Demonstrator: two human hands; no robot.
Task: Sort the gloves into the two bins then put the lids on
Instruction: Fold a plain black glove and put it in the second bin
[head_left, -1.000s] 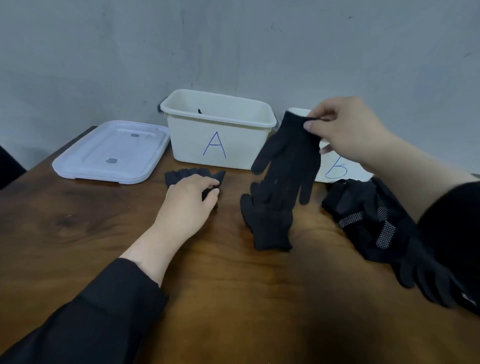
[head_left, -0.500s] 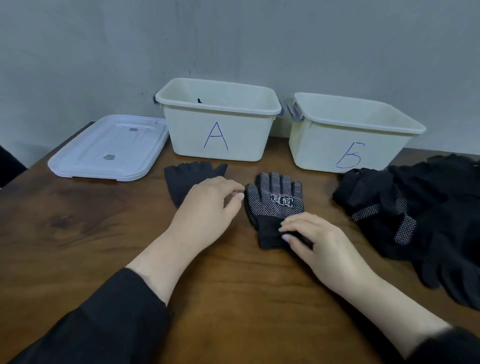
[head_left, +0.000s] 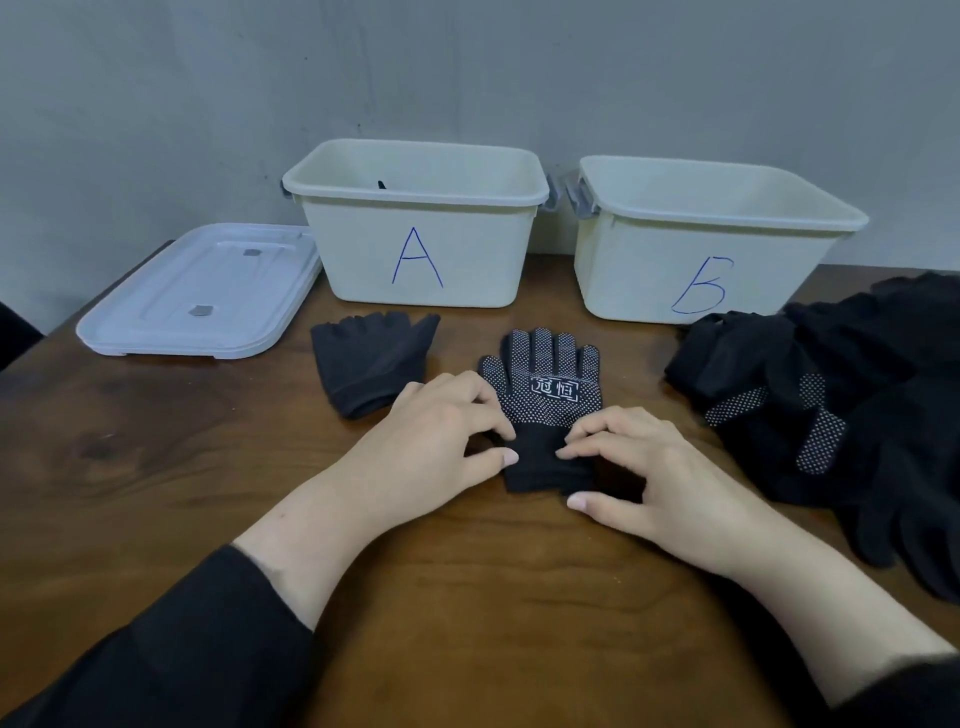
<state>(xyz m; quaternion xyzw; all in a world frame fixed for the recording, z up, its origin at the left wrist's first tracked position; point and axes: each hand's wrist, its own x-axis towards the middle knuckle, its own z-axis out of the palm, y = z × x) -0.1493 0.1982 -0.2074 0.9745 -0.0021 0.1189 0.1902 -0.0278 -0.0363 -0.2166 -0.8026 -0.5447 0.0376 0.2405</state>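
Black knit fabric with white grip dots marks the dotted glove (head_left: 545, 395), which lies flat on the brown wooden bench (head_left: 156, 467) at the centre of the view, fingers toward 12 o'clock and cuff toward 6 o'clock. The left hand (head_left: 431, 447) meets the cuff from 9 o'clock, curled fingertips on the fabric and thumb against the cuff's edge; the right hand (head_left: 654, 478) meets it from 3 o'clock, fingers curled onto the cuff and thumb at its lower corner. Both hands pinch the cuff between fingers and thumb. A plain dark glove (head_left: 369, 358) lies at 10 o'clock from the dotted glove, apart from it. At 3 o'clock a heap of black gloves (head_left: 841, 405) spreads to the bench's right edge, some showing dotted patches. Bin A (head_left: 421, 228) stands at 11 o'clock against the grey wall (head_left: 467, 67), a small dark object just visible inside. Bin B (head_left: 706, 239) stands at 1 o'clock beside it; its contents cannot be seen. Pale lids (head_left: 202, 296), apparently two stacked, lie flat at 9 o'clock from bin A. Black sleeves (head_left: 171, 660) cover both forearms.
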